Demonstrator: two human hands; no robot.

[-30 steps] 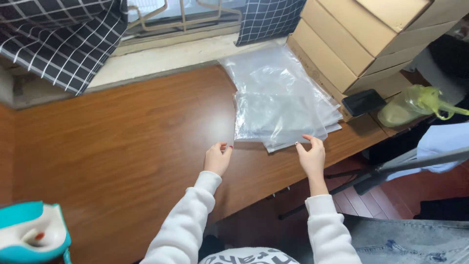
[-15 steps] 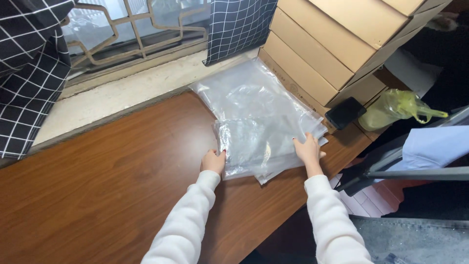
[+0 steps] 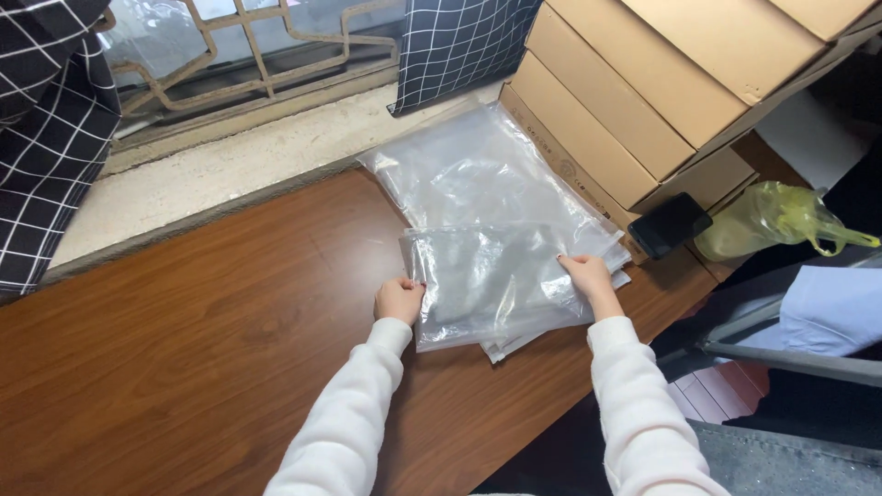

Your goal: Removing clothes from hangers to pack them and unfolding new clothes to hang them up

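One wooden table (image 3: 184,349), dark brown with a visible grain, fills the lower left and centre of the view and bears everything noted below. Behind it runs a pale stone window sill (image 3: 230,174), and above that a window with a metal grille (image 3: 230,46) flanked by two black curtains with a white check pattern (image 3: 50,138). At the upper right stands a stack of brown cardboard boxes (image 3: 643,101), its lower edge resting on the table's far right end. A stack of clear plastic bags (image 3: 478,184) lies flat on the table, running from the sill edge toward the person and touching the foot of the boxes. On top of that stack, at its near end, lies one clear plastic bag (image 3: 496,280), flat and slightly askew to those beneath. To the right of the boxes sits a yellow-green plastic bag (image 3: 781,220), knotted at the top, and just beside it a black phone (image 3: 669,225) leaning at the boxes' lower corner. The left hand (image 3: 400,300) is curled closed on the top bag's left edge, pinching it near the lower corner. The right hand (image 3: 588,280) rests on the bag's right edge with fingers bent over the plastic, gripping it. Both arms wear white sleeves (image 3: 349,413).
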